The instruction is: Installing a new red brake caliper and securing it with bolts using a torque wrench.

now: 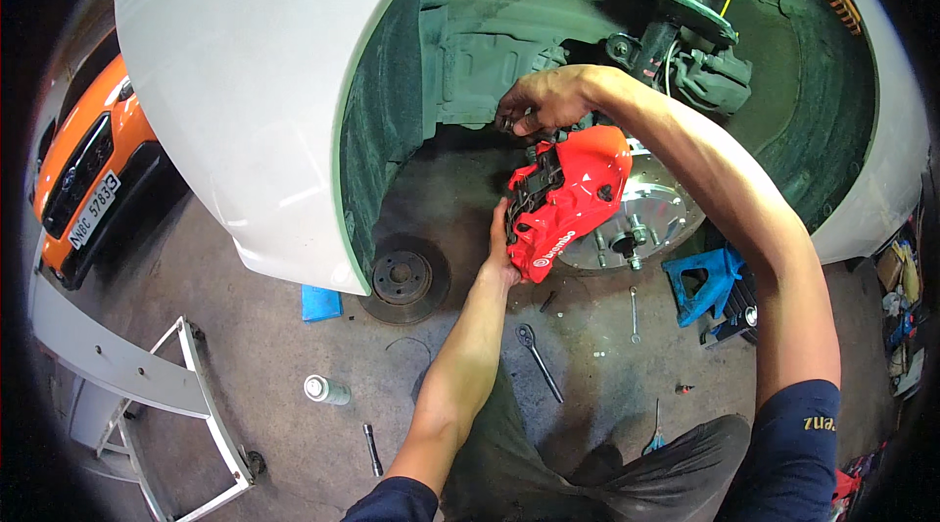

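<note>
Red brake caliper (568, 199) sits inside the wheel arch of a white car (255, 81), against the shiny brake disc (666, 213). Left hand (501, 253) cups its lower edge, fingers curled on it; right hand (543, 103) is pinched at its top, though on what I cannot tell. White lettering runs along the caliper's lower face. On the floor lie an old rusty disc (403, 277), a spray can (326, 390), a wrench (539, 360) and a blue jack stand (707, 282).

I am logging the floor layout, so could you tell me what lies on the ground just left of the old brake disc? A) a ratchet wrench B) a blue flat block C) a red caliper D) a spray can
B: the blue flat block lies on the concrete just left of the old brake disc.
</note>
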